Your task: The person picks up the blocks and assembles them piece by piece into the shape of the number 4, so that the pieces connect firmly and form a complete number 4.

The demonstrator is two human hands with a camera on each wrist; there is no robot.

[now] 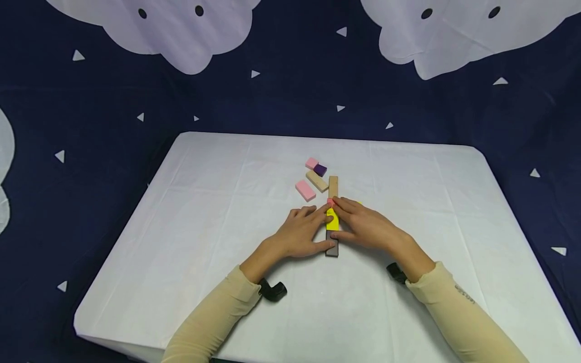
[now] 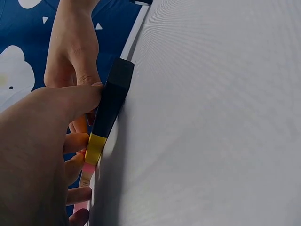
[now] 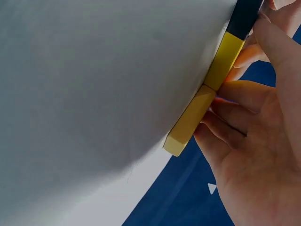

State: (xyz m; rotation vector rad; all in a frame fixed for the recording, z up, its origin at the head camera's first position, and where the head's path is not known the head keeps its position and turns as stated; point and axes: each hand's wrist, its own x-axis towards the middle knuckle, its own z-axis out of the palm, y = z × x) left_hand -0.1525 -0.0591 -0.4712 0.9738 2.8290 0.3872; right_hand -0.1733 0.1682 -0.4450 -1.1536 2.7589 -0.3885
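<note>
A straight row of small blocks lies on the white table. A dark grey block is at the near end, then a yellow block, a small pink block and a wooden block at the far end. From the left, my left hand touches the row, its thumb on the dark block and its spread fingertips by the yellow and pink ones. My right hand meets the row from the right. Its thumb touches the dark block; its extended fingers reach the pink block and partly hide the row.
Left of the row's far end lie a loose pink block, a wooden block, a purple block and a smaller pink block. A yellow corner peeks out behind my right hand. A dark blue patterned cloth hangs behind the table.
</note>
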